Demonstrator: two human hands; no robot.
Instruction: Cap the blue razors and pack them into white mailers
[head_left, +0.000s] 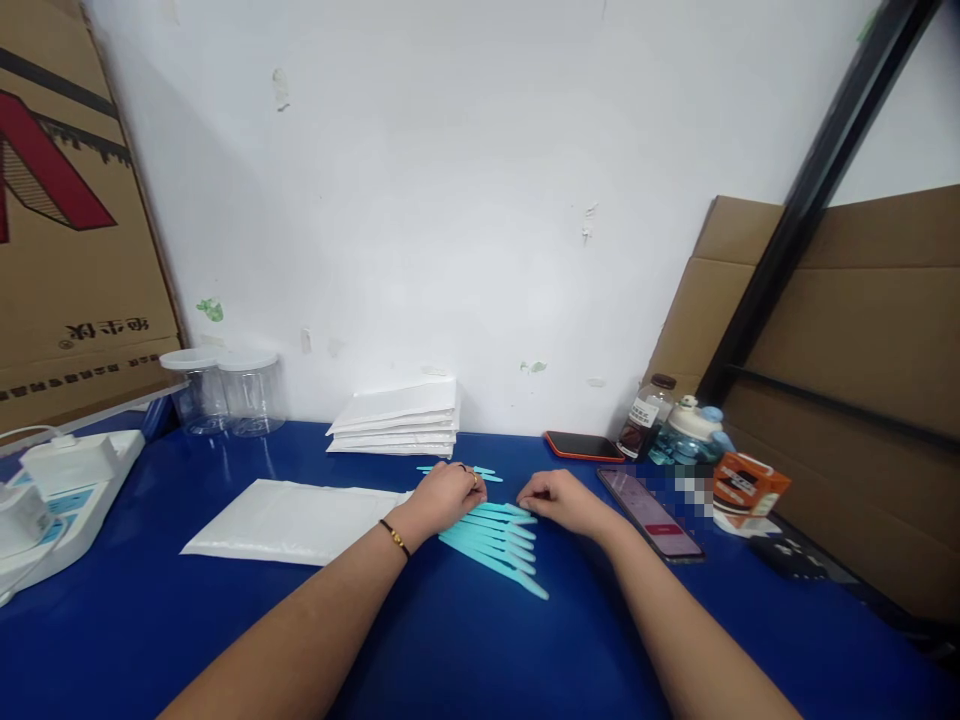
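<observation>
Several turquoise eyebrow razors [499,545] lie fanned out on the blue table, one below another. At their upper left end is my left hand [448,495], fingers curled down and closed on the uppermost razor; its fingertips are partly hidden. My right hand [561,500] is beside the opposite end of the fan, thumb and forefinger pinched together; whatever they hold is too small to make out. Just beyond my left hand lie a few more turquoise razors [491,475]. A white padded envelope [292,522] rests flat to the left, its right end near my left wrist.
A stack of white envelopes [397,415] stands against the wall. Two clear jars [251,395] and a power strip [82,520] are at left. On the right are phones [656,515] [583,446], a dark bottle [645,420], a water bottle [686,432] and an orange box [746,488].
</observation>
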